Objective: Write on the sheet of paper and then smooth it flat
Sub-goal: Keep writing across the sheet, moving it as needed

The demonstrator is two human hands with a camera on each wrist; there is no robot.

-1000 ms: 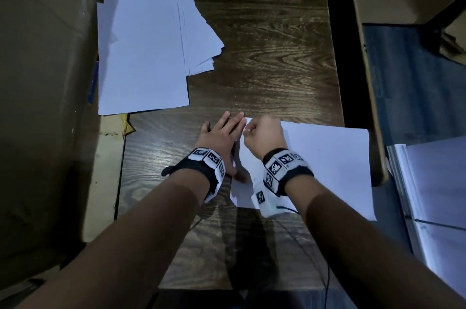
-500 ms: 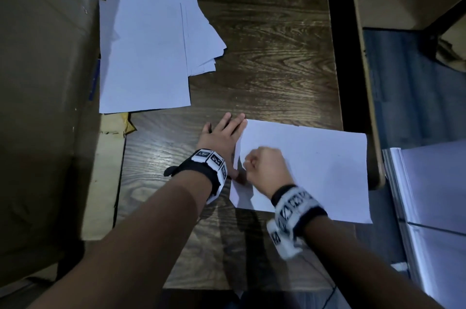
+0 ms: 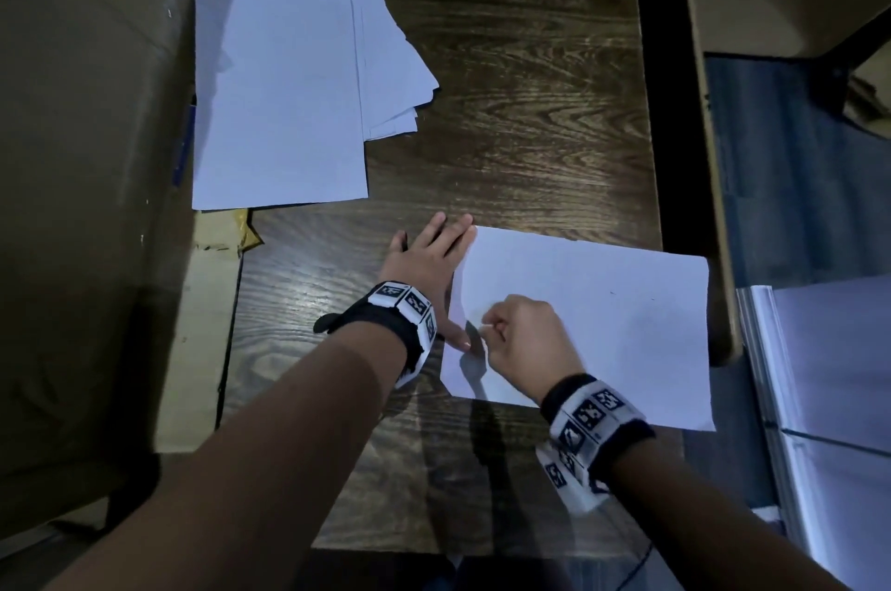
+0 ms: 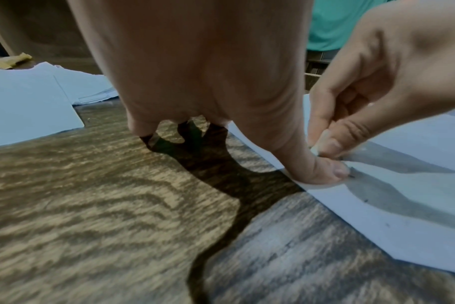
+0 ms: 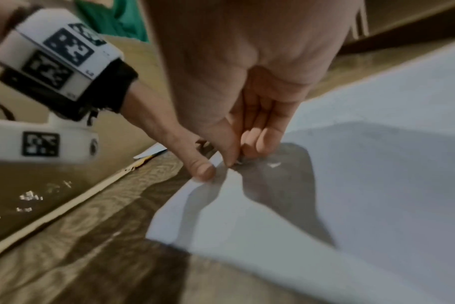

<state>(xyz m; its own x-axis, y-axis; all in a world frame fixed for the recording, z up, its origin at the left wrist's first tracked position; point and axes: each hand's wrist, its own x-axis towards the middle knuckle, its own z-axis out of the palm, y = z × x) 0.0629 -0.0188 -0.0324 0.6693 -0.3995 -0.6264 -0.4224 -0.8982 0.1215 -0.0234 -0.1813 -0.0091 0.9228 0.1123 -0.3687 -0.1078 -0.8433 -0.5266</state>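
A white sheet of paper (image 3: 602, 325) lies on the dark wooden table (image 3: 530, 108), near its front right. My left hand (image 3: 429, 253) lies flat on the wood beside the sheet's left edge, fingers straight, and its thumb (image 4: 317, 170) presses that edge down. My right hand (image 3: 496, 330) is curled over the left part of the sheet (image 5: 377, 164), just beside the thumb. Its thumb and fingers pinch a small writing tool (image 4: 314, 150), nearly all hidden, with the tip on the paper. A few tiny dark marks show on the sheet (image 4: 403, 205).
A loose stack of white sheets (image 3: 289, 84) lies at the table's far left. A cardboard box (image 3: 87, 156) stands along the left. The table's right edge runs just past the sheet, and more paper (image 3: 829, 373) lies lower right, off the table.
My right hand has moved from the sheet's top left corner down along its left side toward me. The left hand has stayed in place.
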